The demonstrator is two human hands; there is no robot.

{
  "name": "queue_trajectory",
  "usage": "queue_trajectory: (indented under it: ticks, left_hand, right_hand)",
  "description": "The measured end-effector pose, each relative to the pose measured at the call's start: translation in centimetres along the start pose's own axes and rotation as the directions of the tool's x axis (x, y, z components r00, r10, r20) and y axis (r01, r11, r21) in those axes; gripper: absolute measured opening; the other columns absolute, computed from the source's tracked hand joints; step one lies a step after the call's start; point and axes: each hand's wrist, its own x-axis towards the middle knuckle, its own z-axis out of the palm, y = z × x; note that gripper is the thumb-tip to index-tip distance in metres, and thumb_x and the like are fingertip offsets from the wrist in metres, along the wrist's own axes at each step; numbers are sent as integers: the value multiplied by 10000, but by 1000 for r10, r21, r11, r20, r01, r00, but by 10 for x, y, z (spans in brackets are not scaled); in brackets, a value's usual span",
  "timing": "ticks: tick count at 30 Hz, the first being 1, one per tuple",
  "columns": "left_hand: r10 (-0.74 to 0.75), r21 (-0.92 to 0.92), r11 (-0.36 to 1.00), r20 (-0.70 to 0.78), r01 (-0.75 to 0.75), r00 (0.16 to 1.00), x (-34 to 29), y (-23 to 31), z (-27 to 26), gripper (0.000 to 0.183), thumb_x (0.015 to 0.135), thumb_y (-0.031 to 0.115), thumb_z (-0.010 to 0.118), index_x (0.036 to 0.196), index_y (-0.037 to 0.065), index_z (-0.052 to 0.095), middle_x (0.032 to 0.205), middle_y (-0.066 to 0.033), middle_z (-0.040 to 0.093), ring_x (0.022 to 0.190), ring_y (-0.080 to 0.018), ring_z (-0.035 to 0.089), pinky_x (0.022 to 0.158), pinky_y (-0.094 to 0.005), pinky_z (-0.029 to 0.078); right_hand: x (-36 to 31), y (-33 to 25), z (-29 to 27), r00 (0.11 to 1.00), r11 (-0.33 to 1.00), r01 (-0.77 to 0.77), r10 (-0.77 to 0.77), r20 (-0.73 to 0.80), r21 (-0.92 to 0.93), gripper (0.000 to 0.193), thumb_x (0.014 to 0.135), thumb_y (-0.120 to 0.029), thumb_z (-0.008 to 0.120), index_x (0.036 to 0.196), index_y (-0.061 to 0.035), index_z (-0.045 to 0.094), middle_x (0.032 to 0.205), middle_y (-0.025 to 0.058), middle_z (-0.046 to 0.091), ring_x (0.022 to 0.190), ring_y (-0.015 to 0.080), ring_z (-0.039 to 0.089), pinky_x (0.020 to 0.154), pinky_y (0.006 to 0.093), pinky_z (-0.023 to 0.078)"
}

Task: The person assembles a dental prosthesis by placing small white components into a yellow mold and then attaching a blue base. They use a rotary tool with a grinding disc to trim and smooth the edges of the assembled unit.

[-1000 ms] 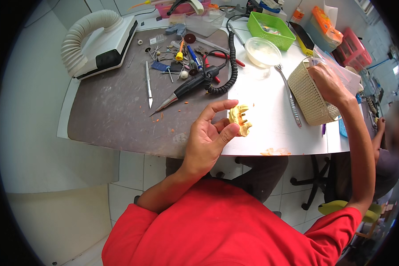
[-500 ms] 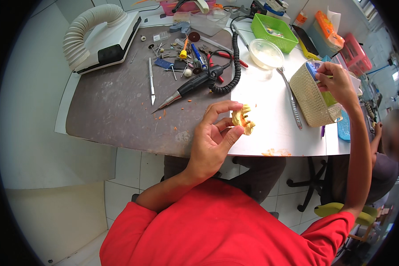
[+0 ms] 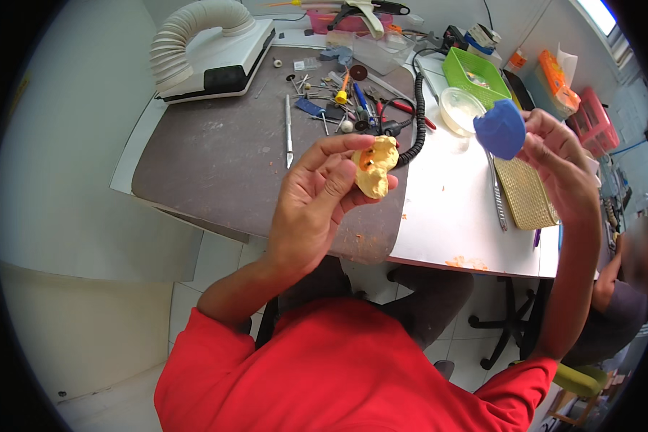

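My left hand (image 3: 309, 191) grips a yellow plaster dental cast (image 3: 378, 173) between thumb and fingers, above the near edge of the bench mat. Orange patches and small dark spots show on the cast's left part. To its right, my right hand (image 3: 563, 164) holds up a blue moulded piece (image 3: 502, 131) with a jagged upper left edge; its fingers are closed on the right side. Below this piece stands a cream woven basket (image 3: 525, 193), partly hidden by my right hand. The handpiece with its coiled black cord (image 3: 419, 108) is mostly covered by my left hand and the cast.
A white extractor with a ribbed hose (image 3: 194, 43) stands at the back left. Several burs, discs and pliers lie behind the cast, with a craft knife (image 3: 288, 133) nearby. A clear tub (image 3: 459, 111), green basket (image 3: 475, 81) and metal tool (image 3: 498, 198) are rightward. Another person sits far right.
My right hand has lifted the blue piece out of the woven basket. My left hand has turned the cast, showing more of its surface. The whole view has shifted.
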Motion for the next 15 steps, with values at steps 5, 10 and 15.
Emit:
queue_trajectory:
  ticks: [5,10,15]
  left_hand:
    - [-152,25,988,-38,153,988,25,45,-39,324,1054,208,516,1331,40,518,1230,-147,633,1060,-220,685,846,-250,588]
    - [-307,24,951,-32,308,951,53,59,-76,312,1058,184,502,1337,44,508,1268,-148,608,1054,-198,679,835,-238,580]
    - [-396,-16,918,33,397,918,84,58,-107,324,1051,180,514,1346,44,503,1319,-144,574,1056,-196,670,836,-245,571]
  right_hand:
    - [17,31,74,943,744,-306,153,295,593,109,1016,-162,539,1006,-54,525,1124,181,646,1124,313,652,967,489,541]
    - [37,49,112,874,627,-479,272,403,615,263,1043,-336,428,1105,-98,522,1031,188,690,927,334,719,670,360,597]
    - [45,42,141,917,960,-280,272,293,-16,403,926,-393,690,1114,-85,509,880,63,649,775,207,671,627,297,514]
